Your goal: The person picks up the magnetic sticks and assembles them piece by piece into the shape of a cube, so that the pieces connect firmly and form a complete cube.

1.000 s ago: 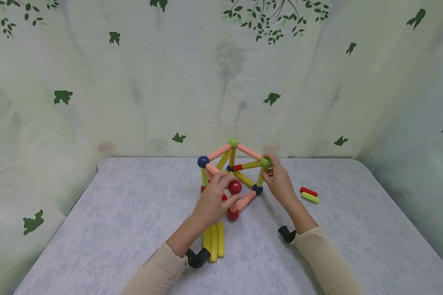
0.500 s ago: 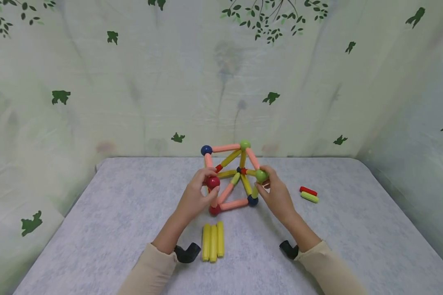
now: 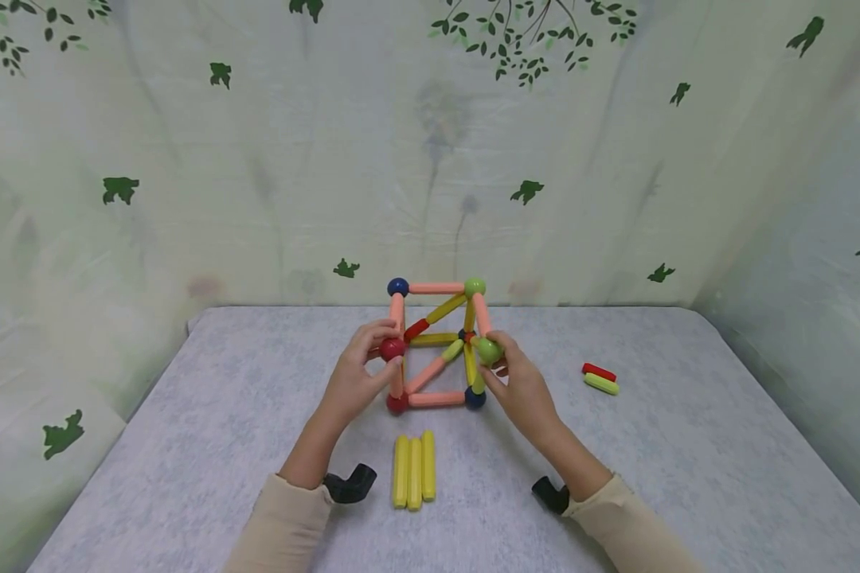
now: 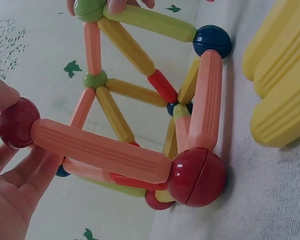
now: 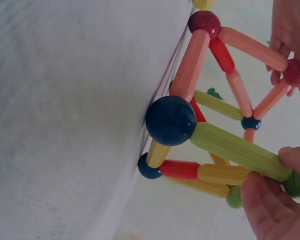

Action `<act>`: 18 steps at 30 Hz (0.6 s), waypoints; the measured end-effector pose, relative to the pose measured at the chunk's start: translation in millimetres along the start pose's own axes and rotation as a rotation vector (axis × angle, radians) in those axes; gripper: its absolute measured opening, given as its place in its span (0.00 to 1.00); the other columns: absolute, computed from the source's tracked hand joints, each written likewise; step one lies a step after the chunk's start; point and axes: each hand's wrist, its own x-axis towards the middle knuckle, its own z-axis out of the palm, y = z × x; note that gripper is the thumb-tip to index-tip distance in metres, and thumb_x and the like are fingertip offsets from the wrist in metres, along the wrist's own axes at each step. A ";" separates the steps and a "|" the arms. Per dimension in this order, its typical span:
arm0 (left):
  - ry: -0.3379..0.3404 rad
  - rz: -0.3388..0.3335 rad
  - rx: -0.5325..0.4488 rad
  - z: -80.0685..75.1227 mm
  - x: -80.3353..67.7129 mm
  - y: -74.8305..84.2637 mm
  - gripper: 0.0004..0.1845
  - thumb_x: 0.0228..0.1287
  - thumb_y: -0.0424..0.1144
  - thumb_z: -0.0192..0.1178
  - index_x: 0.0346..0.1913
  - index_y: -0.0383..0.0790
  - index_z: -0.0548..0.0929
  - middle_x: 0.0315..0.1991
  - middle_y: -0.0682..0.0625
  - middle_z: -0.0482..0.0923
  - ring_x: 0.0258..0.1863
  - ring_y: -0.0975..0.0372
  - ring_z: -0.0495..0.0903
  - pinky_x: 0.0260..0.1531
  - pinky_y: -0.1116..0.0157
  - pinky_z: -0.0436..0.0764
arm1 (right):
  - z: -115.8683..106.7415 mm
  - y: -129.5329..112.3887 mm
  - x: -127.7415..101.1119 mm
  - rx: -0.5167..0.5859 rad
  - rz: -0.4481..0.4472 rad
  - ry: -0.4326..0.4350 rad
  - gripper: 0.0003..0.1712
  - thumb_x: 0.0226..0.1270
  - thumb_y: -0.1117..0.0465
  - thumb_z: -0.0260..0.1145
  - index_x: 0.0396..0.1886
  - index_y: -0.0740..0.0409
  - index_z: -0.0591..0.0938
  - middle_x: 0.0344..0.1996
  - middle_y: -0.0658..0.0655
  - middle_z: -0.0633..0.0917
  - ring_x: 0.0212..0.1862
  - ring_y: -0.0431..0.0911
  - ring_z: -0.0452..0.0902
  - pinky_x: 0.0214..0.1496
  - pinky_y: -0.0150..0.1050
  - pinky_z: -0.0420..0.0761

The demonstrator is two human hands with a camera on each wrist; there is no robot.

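Note:
A cube-like frame of magnetic sticks and balls stands on the table, one side facing me squarely. My left hand point(image 3: 349, 380) pinches the red ball point(image 3: 392, 349) at its near upper left corner; the left wrist view shows a pink stick point(image 4: 102, 150) running from that ball down to a lower red ball point(image 4: 197, 177). At the near upper right corner, my right hand point(image 3: 523, 391) holds the green ball point(image 3: 490, 351). In the right wrist view its fingers also touch the green stick point(image 5: 240, 150) below, which ends at a dark blue ball point(image 5: 170, 121). No stick joins the two held balls.
Several yellow sticks point(image 3: 415, 473) lie side by side on the table point(image 3: 258, 414) in front of the frame. To the right lie a short red stick point(image 3: 599, 372) and a short green stick point(image 3: 602, 384). A leaf-patterned curtain point(image 3: 294, 183) hangs behind the table.
The frame has turned from a corner-on stance to face me squarely. My left hand has moved left with the red ball; my right hand has come slightly left and nearer with the green ball.

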 end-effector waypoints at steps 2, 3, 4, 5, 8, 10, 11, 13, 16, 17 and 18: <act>-0.005 -0.019 -0.001 -2.4 0.1 1.4 0.17 0.55 0.22 0.57 0.49 0.26 0.71 0.55 0.36 0.66 0.47 0.51 0.72 0.47 0.55 0.73 | -0.5 -1.8 -0.3 0.006 -0.004 -0.010 0.31 0.56 0.67 0.65 0.58 0.54 0.63 0.38 0.55 0.77 0.36 0.44 0.75 0.35 0.38 0.78; -0.008 -0.030 0.002 -3.6 0.1 2.3 0.17 0.55 0.22 0.57 0.49 0.26 0.71 0.55 0.36 0.66 0.47 0.51 0.72 0.47 0.55 0.73 | -1.0 -2.9 -0.3 0.011 -0.006 -0.014 0.31 0.56 0.68 0.65 0.59 0.54 0.63 0.39 0.55 0.77 0.36 0.44 0.76 0.35 0.38 0.78; -0.010 -0.041 0.002 -4.8 0.1 3.1 0.17 0.55 0.22 0.57 0.49 0.26 0.71 0.55 0.36 0.65 0.47 0.51 0.72 0.47 0.55 0.73 | -1.2 -3.4 -0.2 0.012 -0.007 -0.017 0.32 0.56 0.68 0.65 0.59 0.54 0.63 0.39 0.55 0.77 0.36 0.44 0.76 0.35 0.38 0.78; -0.014 -0.053 0.006 -5.8 0.1 3.3 0.17 0.56 0.22 0.57 0.49 0.26 0.71 0.55 0.37 0.65 0.48 0.51 0.72 0.48 0.56 0.73 | -1.4 -3.9 -0.2 0.012 -0.008 -0.020 0.32 0.56 0.68 0.65 0.59 0.53 0.63 0.39 0.55 0.77 0.36 0.44 0.76 0.35 0.38 0.78; -0.020 -0.076 0.001 -8.1 -0.1 3.1 0.18 0.56 0.23 0.57 0.50 0.27 0.71 0.56 0.38 0.66 0.48 0.52 0.72 0.48 0.56 0.72 | -1.6 -4.6 0.1 0.014 -0.014 -0.024 0.33 0.55 0.70 0.65 0.59 0.53 0.63 0.39 0.55 0.78 0.36 0.44 0.76 0.35 0.38 0.79; -0.022 -0.079 0.003 -8.9 -0.2 2.9 0.18 0.56 0.23 0.57 0.51 0.27 0.70 0.56 0.38 0.65 0.48 0.52 0.72 0.48 0.55 0.72 | -1.3 -4.5 0.4 0.005 -0.016 -0.031 0.33 0.55 0.70 0.65 0.59 0.52 0.63 0.39 0.56 0.78 0.36 0.44 0.77 0.35 0.37 0.79; -0.024 -0.080 0.004 -9.2 -0.3 2.9 0.18 0.56 0.23 0.57 0.51 0.27 0.70 0.56 0.38 0.65 0.48 0.52 0.72 0.48 0.55 0.72 | -1.3 -4.8 0.5 0.003 -0.017 -0.034 0.33 0.55 0.69 0.65 0.59 0.52 0.62 0.39 0.56 0.79 0.36 0.44 0.77 0.35 0.37 0.79; -0.026 -0.078 0.003 -9.7 -0.5 2.8 0.18 0.56 0.23 0.57 0.51 0.27 0.70 0.56 0.38 0.65 0.48 0.52 0.72 0.48 0.55 0.72 | -1.3 -5.1 0.7 -0.005 -0.014 -0.041 0.34 0.55 0.69 0.65 0.60 0.52 0.62 0.39 0.56 0.79 0.36 0.45 0.77 0.35 0.38 0.79; -0.029 -0.080 0.005 -10.4 -0.7 2.9 0.18 0.56 0.23 0.57 0.51 0.27 0.70 0.56 0.38 0.65 0.48 0.52 0.72 0.48 0.56 0.73 | -2.8 -7.0 -0.2 -0.027 0.011 -0.041 0.36 0.55 0.66 0.67 0.62 0.51 0.61 0.41 0.56 0.76 0.38 0.46 0.75 0.36 0.39 0.78; -0.030 -0.082 0.004 -10.6 -0.7 3.1 0.18 0.56 0.24 0.57 0.51 0.27 0.70 0.56 0.38 0.65 0.48 0.52 0.72 0.48 0.56 0.73 | -3.8 -7.9 -1.3 -0.039 0.022 -0.031 0.37 0.55 0.65 0.67 0.62 0.50 0.61 0.43 0.56 0.75 0.39 0.47 0.73 0.37 0.39 0.78; -0.031 -0.087 0.004 -10.8 -0.7 3.1 0.19 0.56 0.24 0.57 0.51 0.27 0.70 0.56 0.38 0.65 0.49 0.52 0.72 0.48 0.56 0.72 | -5.1 -8.9 -2.8 -0.049 0.028 -0.015 0.38 0.54 0.63 0.68 0.62 0.49 0.60 0.44 0.57 0.73 0.41 0.48 0.71 0.38 0.41 0.77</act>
